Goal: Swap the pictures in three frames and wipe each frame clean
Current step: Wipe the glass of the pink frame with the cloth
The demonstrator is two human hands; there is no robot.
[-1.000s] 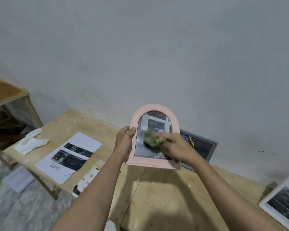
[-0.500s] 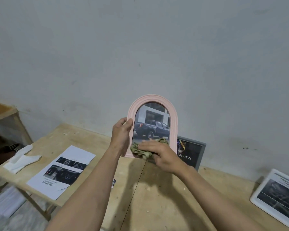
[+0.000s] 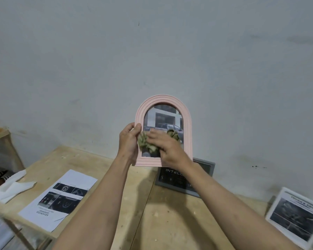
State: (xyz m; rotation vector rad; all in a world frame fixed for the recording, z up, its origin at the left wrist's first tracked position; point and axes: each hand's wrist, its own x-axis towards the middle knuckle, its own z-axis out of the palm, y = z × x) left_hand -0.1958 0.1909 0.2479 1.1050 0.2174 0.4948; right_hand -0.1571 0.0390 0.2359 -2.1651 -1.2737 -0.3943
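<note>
Head view: my left hand (image 3: 129, 143) grips the pink arched frame (image 3: 187, 127) by its edge, fingers curled; my right hand (image 3: 167, 147) presses a bunched green cloth (image 3: 145, 144) on its glass.

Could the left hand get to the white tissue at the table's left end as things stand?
Probably not yet: the left hand grips the pink frame. The way to the tissue looks open otherwise.

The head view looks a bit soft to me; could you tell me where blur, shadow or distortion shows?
In the head view, the right hand and green cloth are motion-blurred over the pink frame; the arms cast a soft shadow on the wooden table; the wide-angle lens stretches the white frame at the corner.
</note>
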